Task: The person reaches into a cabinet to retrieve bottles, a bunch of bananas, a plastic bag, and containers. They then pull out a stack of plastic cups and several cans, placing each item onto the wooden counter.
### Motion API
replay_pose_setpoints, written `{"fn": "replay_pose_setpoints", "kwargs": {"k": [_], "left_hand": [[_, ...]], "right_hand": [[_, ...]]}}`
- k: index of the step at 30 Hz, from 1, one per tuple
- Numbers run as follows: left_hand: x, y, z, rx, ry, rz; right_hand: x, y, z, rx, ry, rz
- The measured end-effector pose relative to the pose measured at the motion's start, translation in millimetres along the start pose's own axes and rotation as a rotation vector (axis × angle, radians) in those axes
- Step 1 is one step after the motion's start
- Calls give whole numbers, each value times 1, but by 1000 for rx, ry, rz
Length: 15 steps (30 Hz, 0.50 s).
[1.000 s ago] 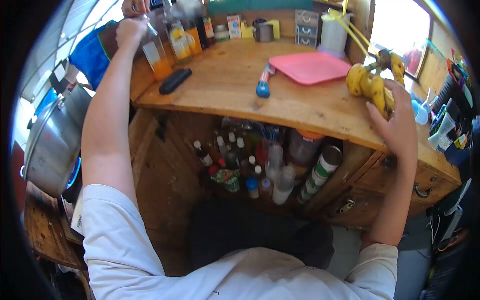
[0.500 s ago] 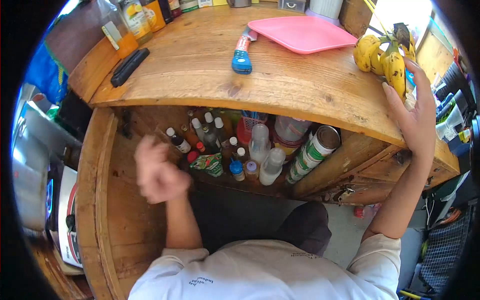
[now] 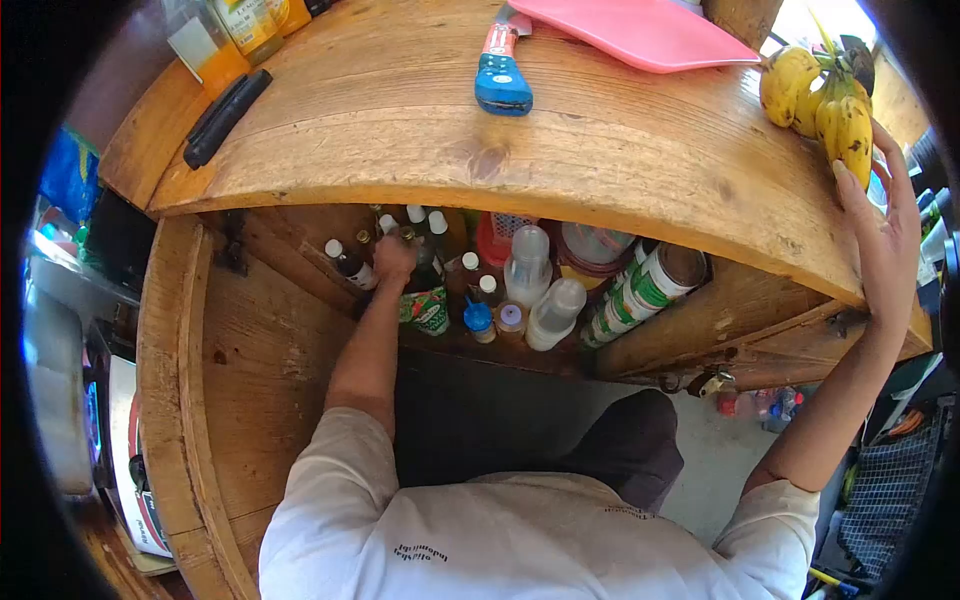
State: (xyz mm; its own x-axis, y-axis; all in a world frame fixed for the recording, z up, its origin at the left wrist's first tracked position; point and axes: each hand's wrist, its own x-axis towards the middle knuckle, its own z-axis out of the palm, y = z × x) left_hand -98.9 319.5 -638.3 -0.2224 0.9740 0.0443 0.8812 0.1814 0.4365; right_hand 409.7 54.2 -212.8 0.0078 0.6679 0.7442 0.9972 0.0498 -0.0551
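Note:
My left hand (image 3: 394, 260) is inside the open cabinet, among bottles with white caps. Beneath it sits a green packet (image 3: 426, 311), and a dark bottle with a white cap (image 3: 348, 264) stands just to its left. The fingers point away among the bottle necks and are mostly hidden, so I cannot tell whether they grip one. At the right end of the wooden top, my right hand (image 3: 888, 235) rests with fingers stretched and apart. Its fingertips are right at a bunch of spotted yellow bananas (image 3: 835, 110).
Jars with blue (image 3: 479, 320) and purple lids, clear plastic bottles (image 3: 555, 314) and a green-white canister (image 3: 645, 292) fill the cabinet. Above lie a blue-handled knife (image 3: 502, 82), a pink tray (image 3: 645, 35) and a black case (image 3: 228, 118). The cabinet door (image 3: 265, 370) stands open at left.
My left hand has moved forward from in front of the cabinet to among the bottles. My right hand stays beside the bananas. The whole view has shifted slightly.

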Motion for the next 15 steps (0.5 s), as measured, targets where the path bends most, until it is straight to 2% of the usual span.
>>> {"fn": "replay_pose_setpoints", "kwargs": {"k": [2, 4, 5, 7, 8, 10, 11, 13, 14, 15], "left_hand": [[-6, 18, -7, 7, 55, -4], [-14, 49, -37, 270, -45, -93], [-10, 55, -37, 268, -46, -89], [1, 67, -35, 198, 2, 87], [10, 66, -22, 197, -2, 82], [23, 64, 9, 334, 246, 517], [28, 60, 18, 336, 247, 512], [36, 57, 31, 585, 198, 722], [38, 58, 37, 583, 201, 722], [40, 59, 43, 514, 112, 707]], "right_hand": [[-2, 1, 0, -5, -2, 22], [-1, 1, 0, -11, 0, 9], [-1, 1, -1, -16, 1, 11], [-1, 2, -1, -1, -8, -1], [-1, 2, -2, 0, -14, -5], [-1, 0, -1, 51, -25, 108], [-2, 0, -1, 56, -26, 104], [-2, 0, -2, 10, -27, 89], [-1, 2, -2, 9, -25, 87], [0, 4, -2, 23, -25, 43]]}}
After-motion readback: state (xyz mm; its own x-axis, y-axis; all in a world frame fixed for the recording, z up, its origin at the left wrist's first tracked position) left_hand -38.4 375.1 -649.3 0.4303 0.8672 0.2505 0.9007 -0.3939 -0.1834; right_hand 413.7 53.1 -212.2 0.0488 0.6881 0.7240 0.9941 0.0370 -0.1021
